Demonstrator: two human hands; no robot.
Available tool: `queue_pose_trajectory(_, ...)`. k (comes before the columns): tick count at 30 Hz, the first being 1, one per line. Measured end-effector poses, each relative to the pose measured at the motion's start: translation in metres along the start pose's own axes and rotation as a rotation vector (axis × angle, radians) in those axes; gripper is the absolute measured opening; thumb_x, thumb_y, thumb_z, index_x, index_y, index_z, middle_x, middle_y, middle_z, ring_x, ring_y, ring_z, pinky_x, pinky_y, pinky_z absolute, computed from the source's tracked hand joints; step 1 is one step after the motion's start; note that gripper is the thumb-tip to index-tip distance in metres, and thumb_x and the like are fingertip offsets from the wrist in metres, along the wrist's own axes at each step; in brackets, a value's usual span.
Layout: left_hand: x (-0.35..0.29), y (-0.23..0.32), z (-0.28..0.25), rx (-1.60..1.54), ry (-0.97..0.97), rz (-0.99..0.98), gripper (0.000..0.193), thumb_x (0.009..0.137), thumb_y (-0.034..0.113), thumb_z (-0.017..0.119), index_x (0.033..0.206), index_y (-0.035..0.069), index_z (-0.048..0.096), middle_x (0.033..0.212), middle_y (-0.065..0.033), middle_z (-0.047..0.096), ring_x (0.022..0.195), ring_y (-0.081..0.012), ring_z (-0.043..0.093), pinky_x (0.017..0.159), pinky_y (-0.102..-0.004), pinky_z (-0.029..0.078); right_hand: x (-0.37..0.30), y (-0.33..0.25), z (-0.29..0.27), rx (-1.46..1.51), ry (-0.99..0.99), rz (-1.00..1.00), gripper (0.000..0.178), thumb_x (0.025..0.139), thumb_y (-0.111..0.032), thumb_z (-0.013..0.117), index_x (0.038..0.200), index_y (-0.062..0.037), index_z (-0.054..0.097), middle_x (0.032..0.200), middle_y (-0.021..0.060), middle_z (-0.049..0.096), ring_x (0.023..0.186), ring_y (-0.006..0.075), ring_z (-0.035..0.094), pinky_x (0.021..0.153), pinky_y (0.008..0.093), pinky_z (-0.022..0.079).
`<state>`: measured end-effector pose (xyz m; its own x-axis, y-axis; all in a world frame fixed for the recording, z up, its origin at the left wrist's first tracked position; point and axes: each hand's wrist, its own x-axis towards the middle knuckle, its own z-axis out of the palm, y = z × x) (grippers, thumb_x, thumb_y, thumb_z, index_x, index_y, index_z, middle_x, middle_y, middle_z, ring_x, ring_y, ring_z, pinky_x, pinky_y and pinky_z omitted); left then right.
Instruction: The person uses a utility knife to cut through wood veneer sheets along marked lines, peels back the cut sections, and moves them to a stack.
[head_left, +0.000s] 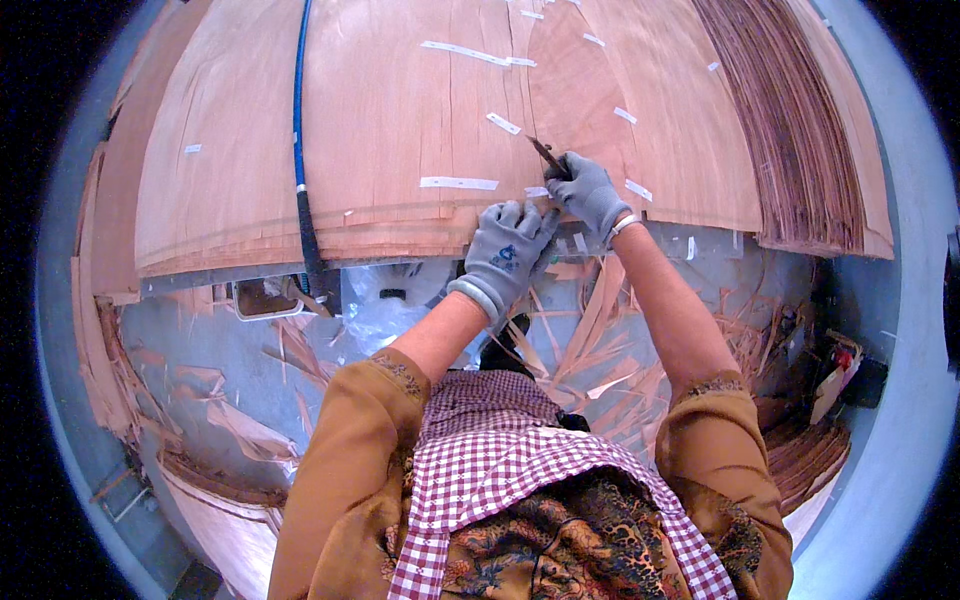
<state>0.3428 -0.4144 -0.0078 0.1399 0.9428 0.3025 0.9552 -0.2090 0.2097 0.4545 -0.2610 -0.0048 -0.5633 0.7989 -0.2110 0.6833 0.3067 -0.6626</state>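
Observation:
A broad stack of thin pinkish wood veneer sheets (380, 120) spreads out in front of me, its near edge uneven. Short strips of white tape (458, 183) cross cracks and seams in the top sheet. Gloved in grey, my left hand (503, 250) lies over the near edge with its fingers stretched out on the veneer. Just right of it, my right hand (587, 193), in a matching glove, is closed around a dark, slim knife (546, 155). The knife points up and left over the sheet, beside a seam; I cannot tell whether its tip touches the wood.
A blue hose (298, 120) with a black lower end runs across the veneer at left. Darker veneers (790, 120) are stacked at right. Below the edge, wood scraps (600, 310) litter the floor, near a clear plastic bag (375, 310) and a white-rimmed container (265, 315).

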Motion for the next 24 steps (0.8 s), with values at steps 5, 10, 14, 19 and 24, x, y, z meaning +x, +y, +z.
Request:
queue_pose_trajectory(5, 0.001, 0.002, -0.001, 0.031, 0.0, 0.006, 0.051, 0.075, 0.031, 0.062, 0.123, 0.014, 0.053, 0.117, -0.0121, 0.048, 0.099, -0.0286, 0.048, 0.085, -0.0423, 0.04, -0.001, 0.004, -0.01, 0.28, -0.083, 0.138, 0.026, 0.079, -0.024, 0.067, 0.091, -0.0014, 0.059, 0.081, 0.0164, 0.065, 0.075, 0.0282, 0.062, 0.069, 0.0368, 0.048)
queue_pose_trajectory(10, -0.002, -0.002, 0.002, -0.017, 0.029, 0.014, 0.048, 0.074, 0.03, 0.063, 0.119, 0.014, 0.055, 0.12, -0.0115, 0.048, 0.099, -0.0288, 0.048, 0.086, -0.0433, 0.04, -0.023, -0.017, -0.012, -0.078, -0.013, -0.084, 0.029, 0.077, -0.026, 0.069, 0.09, -0.0027, 0.059, 0.086, 0.0181, 0.063, 0.084, 0.0363, 0.061, 0.072, 0.0408, 0.047)
queue_pose_trajectory(14, 0.0, 0.0, 0.001, -0.018, 0.018, 0.009, 0.044, 0.074, 0.029, 0.063, 0.116, 0.014, 0.058, 0.121, -0.0111, 0.049, 0.097, -0.0283, 0.049, 0.083, -0.0431, 0.042, -0.024, -0.024, -0.011, -0.226, -0.066, -0.029, 0.026, 0.076, -0.023, 0.068, 0.09, -0.0037, 0.058, 0.094, 0.02, 0.061, 0.091, 0.0389, 0.059, 0.075, 0.0428, 0.048)
queue_pose_trajectory(19, 0.001, 0.001, -0.001, -0.061, 0.054, -0.016, 0.039, 0.074, 0.03, 0.064, 0.11, 0.014, 0.061, 0.12, -0.0121, 0.05, 0.094, -0.0282, 0.051, 0.079, -0.042, 0.043, -0.026, -0.029, -0.011, -0.372, -0.028, -0.155, 0.025, 0.075, -0.02, 0.068, 0.091, -0.0051, 0.056, 0.095, 0.0196, 0.06, 0.091, 0.0389, 0.059, 0.075, 0.0434, 0.048)
queue_pose_trajectory(24, 0.001, 0.0, -0.001, -0.042, 0.049, -0.005, 0.036, 0.075, 0.031, 0.063, 0.107, 0.015, 0.061, 0.118, -0.0131, 0.05, 0.092, -0.0284, 0.05, 0.078, -0.0421, 0.042, -0.029, -0.028, -0.003, -0.29, 0.034, -0.209, 0.024, 0.077, -0.015, 0.064, 0.095, -0.0047, 0.053, 0.098, 0.0197, 0.058, 0.091, 0.0395, 0.058, 0.074, 0.0439, 0.048)
